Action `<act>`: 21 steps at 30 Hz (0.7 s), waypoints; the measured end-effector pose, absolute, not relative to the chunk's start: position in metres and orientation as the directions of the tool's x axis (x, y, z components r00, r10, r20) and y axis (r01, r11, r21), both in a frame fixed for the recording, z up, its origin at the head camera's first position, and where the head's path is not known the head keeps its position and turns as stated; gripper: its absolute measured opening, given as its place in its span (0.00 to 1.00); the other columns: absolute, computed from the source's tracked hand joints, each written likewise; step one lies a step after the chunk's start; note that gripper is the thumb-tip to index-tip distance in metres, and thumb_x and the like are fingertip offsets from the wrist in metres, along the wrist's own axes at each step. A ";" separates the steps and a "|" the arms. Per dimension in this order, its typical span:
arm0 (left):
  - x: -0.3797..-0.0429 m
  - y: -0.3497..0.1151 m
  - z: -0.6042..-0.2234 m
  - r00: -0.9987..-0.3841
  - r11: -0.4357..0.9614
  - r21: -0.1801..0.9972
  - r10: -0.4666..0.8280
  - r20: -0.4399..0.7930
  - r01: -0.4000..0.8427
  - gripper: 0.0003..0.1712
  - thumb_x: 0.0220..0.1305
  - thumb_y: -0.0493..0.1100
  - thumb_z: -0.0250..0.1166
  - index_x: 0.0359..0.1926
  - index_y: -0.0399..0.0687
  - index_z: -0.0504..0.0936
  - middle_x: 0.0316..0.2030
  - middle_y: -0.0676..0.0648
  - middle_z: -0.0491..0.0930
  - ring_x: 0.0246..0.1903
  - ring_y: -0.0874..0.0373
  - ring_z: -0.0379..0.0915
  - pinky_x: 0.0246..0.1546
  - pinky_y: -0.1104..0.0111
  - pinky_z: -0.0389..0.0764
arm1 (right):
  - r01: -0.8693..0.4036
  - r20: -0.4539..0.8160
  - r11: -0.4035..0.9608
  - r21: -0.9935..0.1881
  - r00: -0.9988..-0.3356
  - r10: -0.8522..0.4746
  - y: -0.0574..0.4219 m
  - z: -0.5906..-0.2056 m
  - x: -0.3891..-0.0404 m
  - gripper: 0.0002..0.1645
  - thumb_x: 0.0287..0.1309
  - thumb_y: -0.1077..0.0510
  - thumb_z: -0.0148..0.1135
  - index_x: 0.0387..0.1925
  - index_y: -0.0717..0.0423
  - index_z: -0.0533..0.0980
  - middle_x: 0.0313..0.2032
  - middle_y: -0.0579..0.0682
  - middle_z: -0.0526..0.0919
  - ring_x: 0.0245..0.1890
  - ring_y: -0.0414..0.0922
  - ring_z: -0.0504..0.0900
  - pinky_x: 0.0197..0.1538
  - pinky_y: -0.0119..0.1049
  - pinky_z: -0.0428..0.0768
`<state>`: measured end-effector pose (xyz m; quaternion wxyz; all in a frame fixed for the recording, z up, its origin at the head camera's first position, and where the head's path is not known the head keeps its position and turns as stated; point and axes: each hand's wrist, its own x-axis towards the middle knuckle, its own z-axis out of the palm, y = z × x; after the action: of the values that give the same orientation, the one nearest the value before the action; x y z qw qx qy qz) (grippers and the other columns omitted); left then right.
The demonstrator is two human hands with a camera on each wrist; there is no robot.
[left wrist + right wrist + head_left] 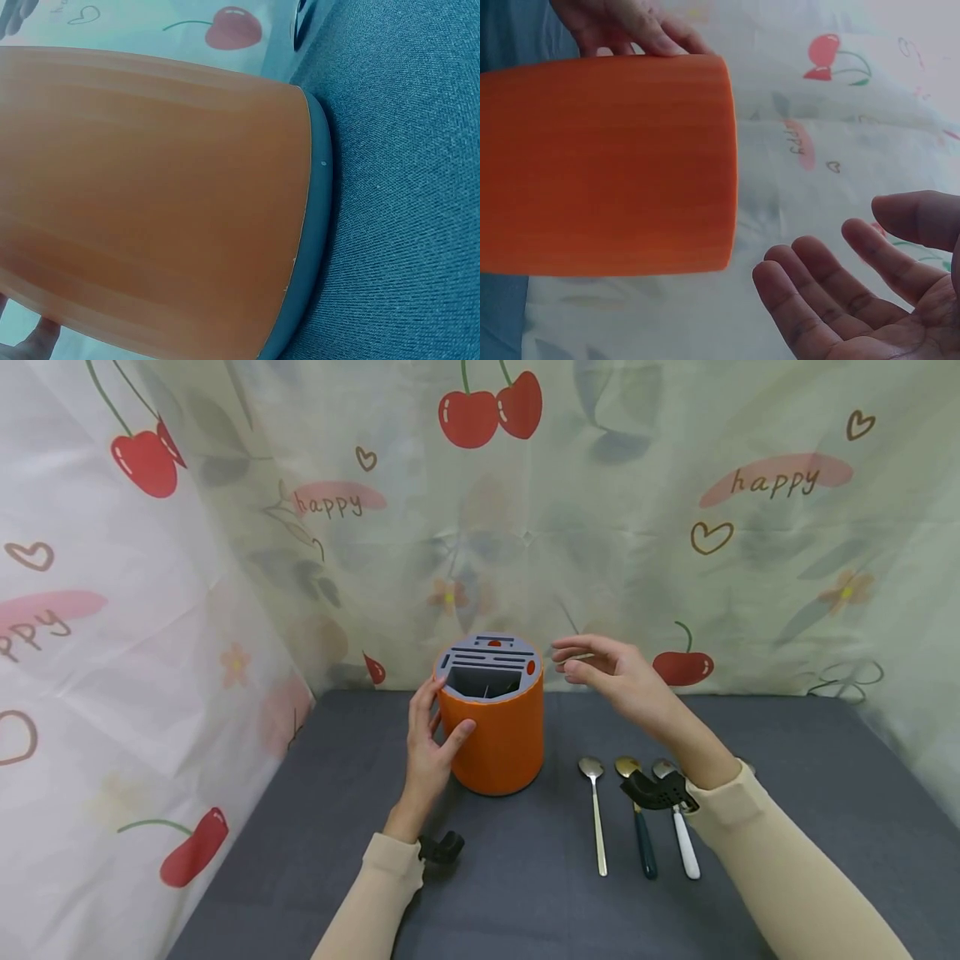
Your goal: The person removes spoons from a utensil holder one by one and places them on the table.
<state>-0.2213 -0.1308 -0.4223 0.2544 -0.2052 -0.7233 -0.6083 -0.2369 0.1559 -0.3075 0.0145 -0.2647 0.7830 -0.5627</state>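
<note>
An orange cylindrical knife block (498,739) with a grey slotted top (491,652) stands upright on the dark cloth. One large opening in the top faces the front; the thin shapes inside it are too small to tell. My left hand (431,747) grips the block's left side near the rim, thumb on the front. To the right of the rim, my right hand (603,668) hovers in the air, apart from the block and holding nothing. In the right wrist view the fingers (821,277) of that hand are spread and slightly bent.
To the right of the block lie a spoon with a pale handle (597,827), a dark-handled spoon (645,847) and a white-handled spoon (686,847). Another spoon is mostly hidden by the right sleeve (780,852). Cherry-printed curtains (600,527) hang behind and at the sides.
</note>
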 end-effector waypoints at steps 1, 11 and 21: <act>-0.221 -0.131 -0.422 -0.787 0.177 0.776 -0.013 0.617 0.606 0.39 0.69 0.30 0.67 0.77 0.40 0.62 0.77 0.36 0.54 0.74 0.40 0.54 0.70 0.30 0.56 | -0.397 0.274 0.227 -0.889 -0.860 -0.430 0.154 -0.307 -0.237 0.25 0.77 0.55 0.59 0.70 0.56 0.73 0.62 0.55 0.79 0.58 0.46 0.82 0.66 0.43 0.78; -0.223 -0.131 -0.425 -0.787 0.183 0.775 -0.017 0.617 0.604 0.40 0.68 0.28 0.67 0.77 0.40 0.62 0.77 0.36 0.54 0.75 0.40 0.54 0.71 0.31 0.56 | -0.395 0.267 0.227 -0.890 -0.856 -0.443 0.141 -0.304 -0.242 0.26 0.77 0.54 0.60 0.70 0.54 0.73 0.65 0.60 0.78 0.64 0.54 0.79 0.69 0.54 0.72; -0.223 -0.131 -0.424 -0.785 0.179 0.774 -0.016 0.620 0.608 0.40 0.68 0.30 0.68 0.77 0.41 0.62 0.77 0.37 0.54 0.74 0.40 0.54 0.70 0.30 0.57 | -0.399 0.271 0.218 -0.890 -0.851 -0.450 0.133 -0.306 -0.250 0.24 0.77 0.59 0.57 0.70 0.57 0.72 0.65 0.61 0.77 0.66 0.57 0.76 0.69 0.57 0.72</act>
<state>-0.2230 -0.1315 -0.4245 0.2568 -0.2044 -0.7237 -0.6071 -0.2498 0.1330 -0.3058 0.0226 -0.2722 0.7802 -0.5627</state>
